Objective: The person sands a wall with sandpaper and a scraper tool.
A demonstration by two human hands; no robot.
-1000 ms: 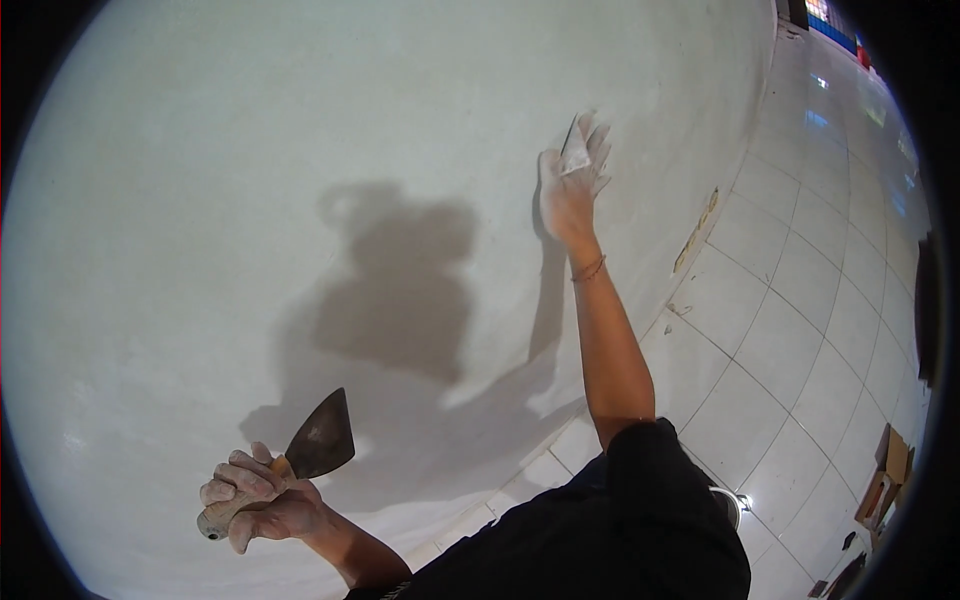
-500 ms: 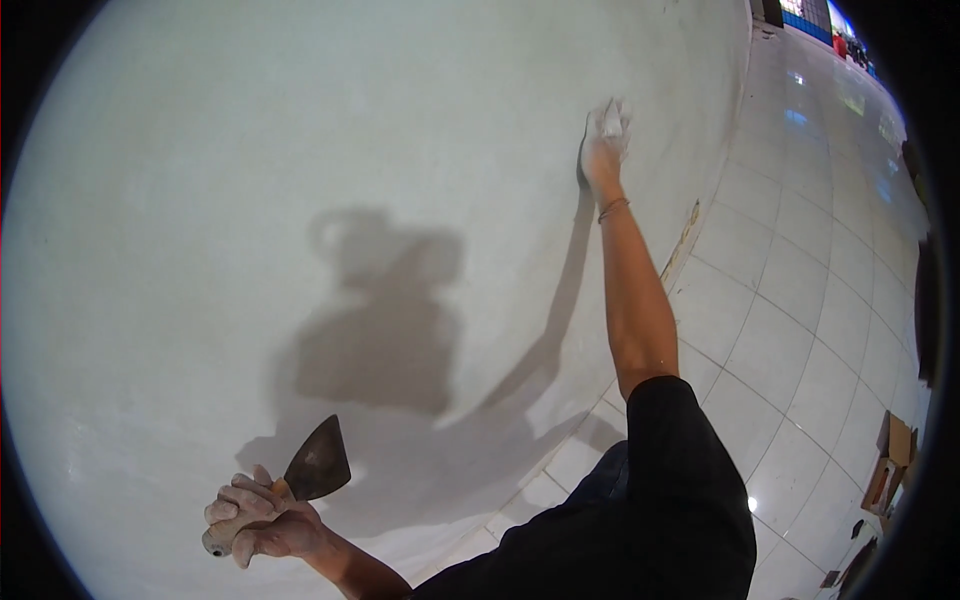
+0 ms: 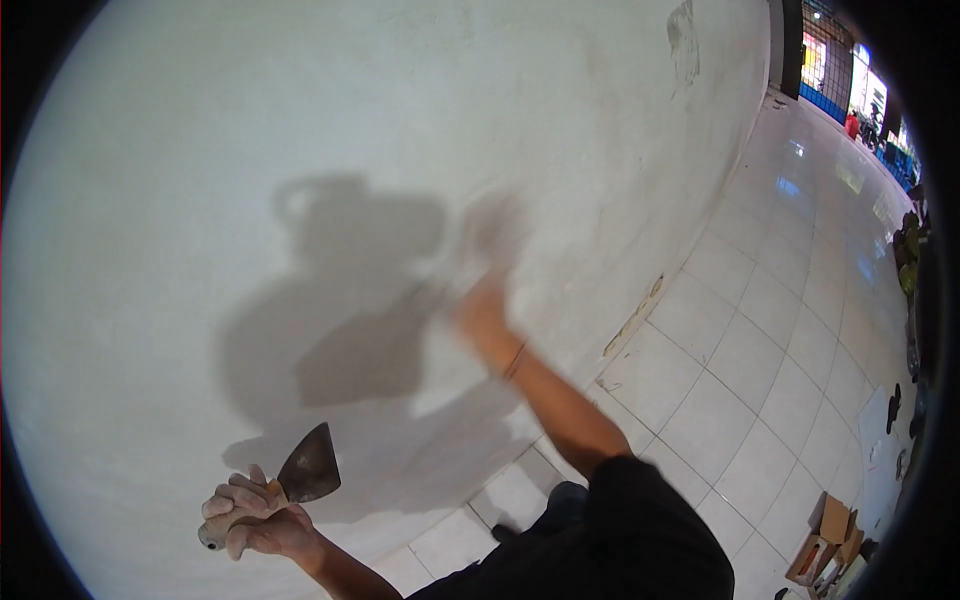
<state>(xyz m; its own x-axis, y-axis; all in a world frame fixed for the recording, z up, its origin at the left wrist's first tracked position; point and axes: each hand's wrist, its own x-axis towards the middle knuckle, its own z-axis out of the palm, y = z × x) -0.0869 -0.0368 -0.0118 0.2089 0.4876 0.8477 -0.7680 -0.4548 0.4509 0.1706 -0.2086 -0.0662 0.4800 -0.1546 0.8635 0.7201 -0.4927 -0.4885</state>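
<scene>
At the lower left my left hand (image 3: pixel 255 518), coated with pale dust, is closed around the handle of a putty knife (image 3: pixel 312 464). Its dark, triangular blade points up and to the right. My right hand (image 3: pixel 492 240) is up against or close to the pale wall (image 3: pixel 560 130), near the middle of the view. Motion smears its fingers, so what they hold, if anything, is not visible. A thin bracelet circles that wrist. My shadow falls across the wall to the left of my right hand.
White floor tiles (image 3: pixel 700 400) run along the wall's foot, where a chipped strip (image 3: pixel 633 318) shows. A grey patch (image 3: pixel 683 45) marks the wall high up. An open cardboard box (image 3: pixel 822 540) stands at the lower right. A barred gate (image 3: pixel 825 65) is at the far right.
My right hand has swept left and down across the wall, its elbow bending. The left hand keeps hold of the putty knife, almost unmoved. The view has shifted, showing more of the gate.
</scene>
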